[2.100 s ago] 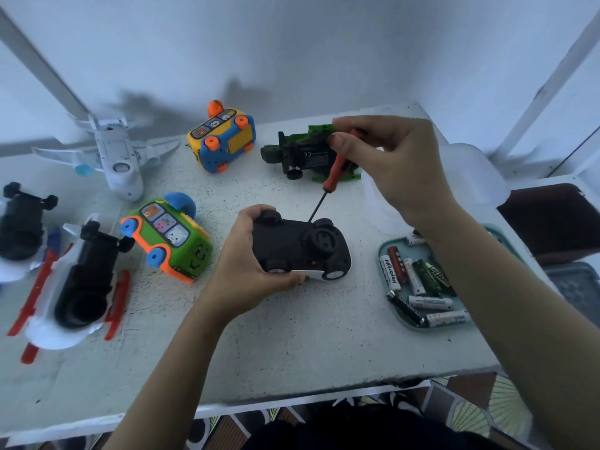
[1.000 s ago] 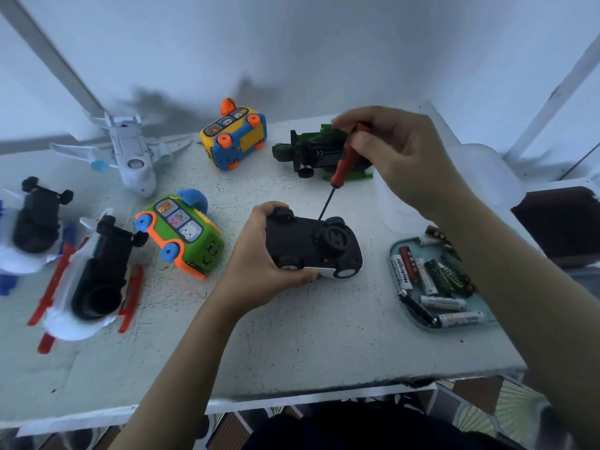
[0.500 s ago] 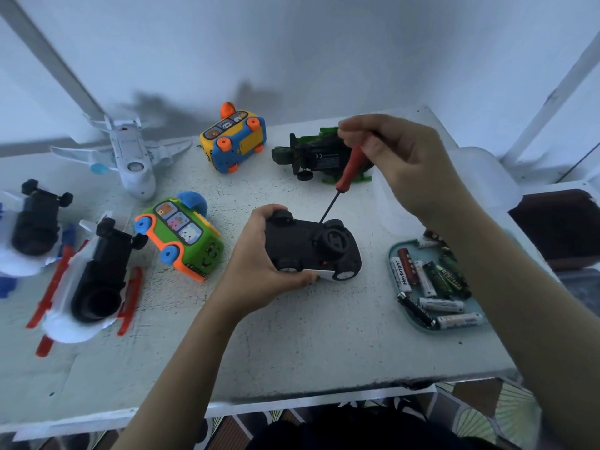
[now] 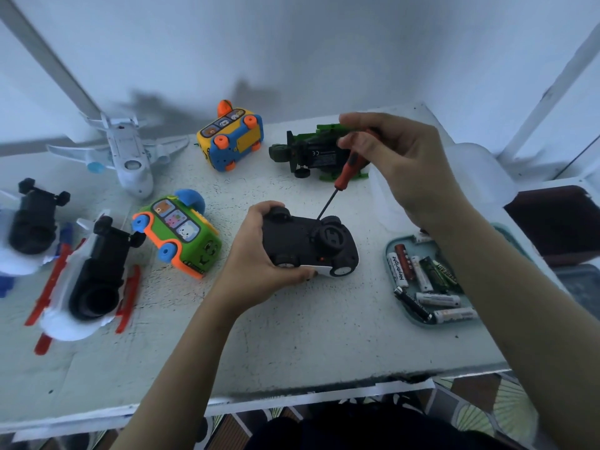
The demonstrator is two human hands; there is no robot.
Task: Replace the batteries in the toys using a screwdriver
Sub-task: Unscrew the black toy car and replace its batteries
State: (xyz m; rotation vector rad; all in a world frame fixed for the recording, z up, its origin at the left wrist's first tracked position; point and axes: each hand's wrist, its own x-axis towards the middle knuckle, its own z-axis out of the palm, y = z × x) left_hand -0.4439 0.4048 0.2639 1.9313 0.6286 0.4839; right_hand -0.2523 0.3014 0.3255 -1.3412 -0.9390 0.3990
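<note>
Head view: screwdriver (image 4: pixel 345 173) tip on car (image 4: pixel 302 243)

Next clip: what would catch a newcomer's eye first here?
At the centre of the table, the left hand grips an upturned black toy car while the right hand holds a red-handled screwdriver, its tip on the car's underside. A tray of loose batteries lies at the right.

A white battery (image 4: pixel 401 267) reads "Heybright"; the green toy (image 4: pixel 319 154) carries a "CE" mark.
</note>
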